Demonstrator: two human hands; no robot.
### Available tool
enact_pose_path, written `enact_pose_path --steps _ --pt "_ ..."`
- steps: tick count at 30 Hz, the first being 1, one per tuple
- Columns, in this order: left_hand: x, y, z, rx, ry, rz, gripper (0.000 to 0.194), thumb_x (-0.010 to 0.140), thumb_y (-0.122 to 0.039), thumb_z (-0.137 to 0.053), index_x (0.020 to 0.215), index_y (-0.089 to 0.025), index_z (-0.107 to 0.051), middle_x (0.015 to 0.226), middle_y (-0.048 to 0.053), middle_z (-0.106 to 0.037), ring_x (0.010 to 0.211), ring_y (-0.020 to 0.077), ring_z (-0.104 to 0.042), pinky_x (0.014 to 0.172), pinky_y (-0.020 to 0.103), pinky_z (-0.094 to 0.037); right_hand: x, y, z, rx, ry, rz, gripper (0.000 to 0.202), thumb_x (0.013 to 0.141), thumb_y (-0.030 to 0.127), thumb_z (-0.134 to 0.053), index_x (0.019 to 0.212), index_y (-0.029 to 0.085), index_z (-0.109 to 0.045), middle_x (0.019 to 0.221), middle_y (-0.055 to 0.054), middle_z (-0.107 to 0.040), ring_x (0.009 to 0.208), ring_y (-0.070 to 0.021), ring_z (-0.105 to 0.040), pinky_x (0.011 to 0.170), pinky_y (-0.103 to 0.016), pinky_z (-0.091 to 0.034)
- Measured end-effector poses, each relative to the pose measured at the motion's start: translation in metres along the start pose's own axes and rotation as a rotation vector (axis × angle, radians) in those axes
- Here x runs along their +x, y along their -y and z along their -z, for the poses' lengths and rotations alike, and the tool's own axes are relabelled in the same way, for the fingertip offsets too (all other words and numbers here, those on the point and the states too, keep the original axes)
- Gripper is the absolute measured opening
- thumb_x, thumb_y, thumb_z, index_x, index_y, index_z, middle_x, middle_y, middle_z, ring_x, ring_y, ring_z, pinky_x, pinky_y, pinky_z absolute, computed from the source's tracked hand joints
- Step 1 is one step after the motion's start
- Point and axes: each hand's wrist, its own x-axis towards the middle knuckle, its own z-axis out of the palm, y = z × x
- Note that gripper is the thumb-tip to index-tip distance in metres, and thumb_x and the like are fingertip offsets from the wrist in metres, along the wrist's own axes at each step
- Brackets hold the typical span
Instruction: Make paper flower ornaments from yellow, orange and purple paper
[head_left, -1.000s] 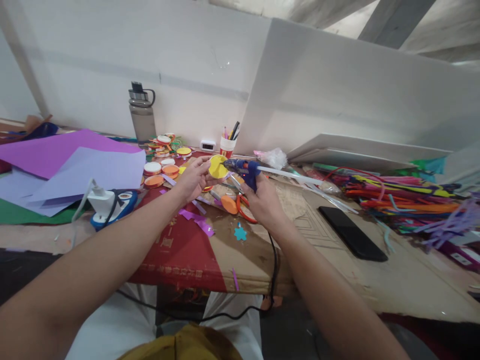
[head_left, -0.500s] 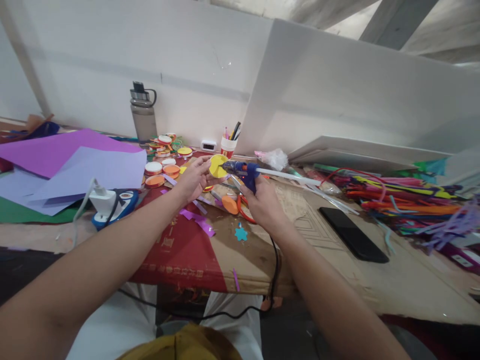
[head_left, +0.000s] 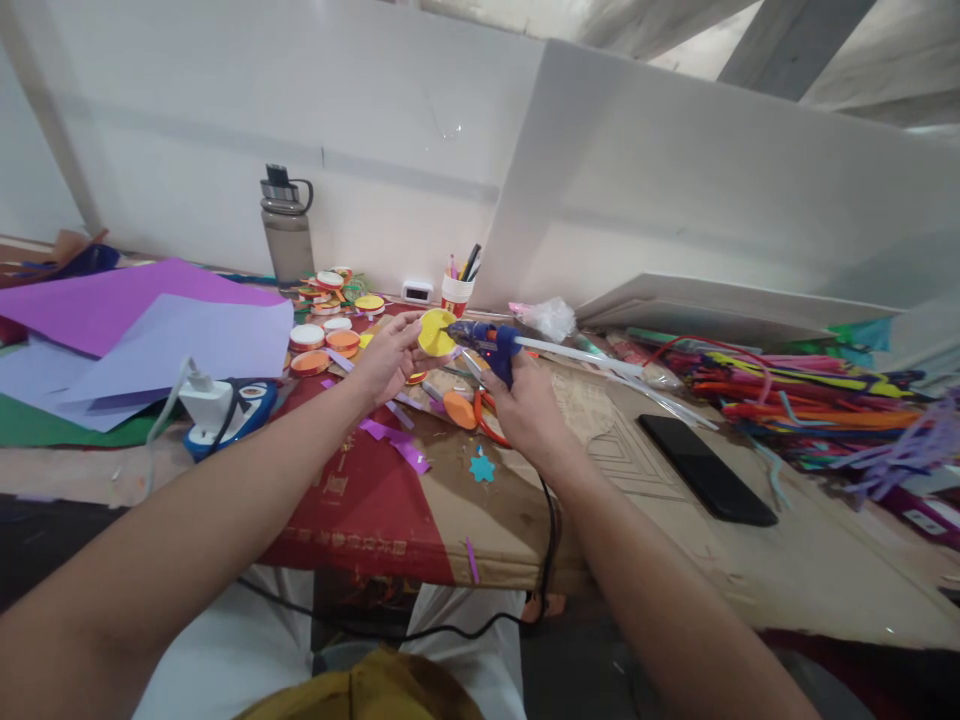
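Note:
My left hand (head_left: 394, 362) pinches a round yellow disc (head_left: 434, 334) by its left edge, holding it up over the table. The fingers of my right hand (head_left: 528, 400) are wrapped round a blue glue gun (head_left: 491, 345), which has a long white glue stick (head_left: 585, 355) sticking out of its back to the right. The gun's nozzle points left at the disc's face; whether the tip touches it I cannot tell. Below the hands lie an orange disc (head_left: 459, 409) and a teal star-shaped piece (head_left: 482, 465).
A water bottle (head_left: 288, 240), pen cup (head_left: 457, 292) and round orange and white pieces (head_left: 309, 363) stand behind. Purple paper (head_left: 135, 290) and a power socket (head_left: 232, 415) lie left. At right are a phone (head_left: 705, 468) and colourful pipe cleaners (head_left: 817, 395). A black cord (head_left: 555, 520) hangs down.

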Motion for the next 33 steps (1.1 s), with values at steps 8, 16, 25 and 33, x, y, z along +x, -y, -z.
enact_pose_path --steps 8,16,25,33 --pt "0.000 0.006 -0.001 0.039 -0.001 0.038 0.013 0.085 -0.024 -0.063 0.096 -0.019 -0.058 0.089 0.001 -0.070 0.068 0.0114 -0.069 0.084 0.043 -0.059 -0.002 0.005 -0.005 0.024 0.037 0.054 0.036 0.087 0.031 -0.050 0.121 0.020 -0.056 0.108 -0.014 -0.068 0.097 -0.0305 -0.063 0.085 -0.046 -0.049" --pt "0.003 -0.003 0.005 0.002 -0.006 -0.041 0.011 0.085 -0.021 -0.060 0.096 -0.019 -0.058 0.091 0.001 -0.071 0.076 0.0123 -0.069 0.087 0.042 -0.058 -0.001 0.003 0.001 0.007 0.094 0.033 0.036 0.086 0.028 -0.051 0.120 0.019 -0.056 0.109 -0.014 -0.068 0.100 -0.0308 -0.063 0.087 -0.046 -0.048" --pt "0.003 -0.002 0.004 0.043 0.002 -0.021 0.015 0.086 -0.023 -0.060 0.101 -0.020 -0.058 0.093 0.003 -0.072 0.077 0.0136 -0.070 0.087 0.041 -0.058 -0.001 0.007 0.001 0.002 0.114 0.053 0.035 0.086 0.029 -0.051 0.119 0.018 -0.057 0.110 -0.014 -0.068 0.101 -0.0302 -0.063 0.087 -0.044 -0.047" --pt "0.001 0.006 0.000 0.063 0.048 0.060 0.015 0.087 -0.024 -0.060 0.101 -0.019 -0.058 0.091 0.003 -0.070 0.073 0.0133 -0.070 0.085 0.043 -0.059 0.001 0.003 -0.002 0.075 0.041 0.039 0.038 0.088 0.032 -0.051 0.122 0.019 -0.057 0.104 -0.013 -0.070 0.092 -0.0293 -0.065 0.081 -0.043 -0.049"
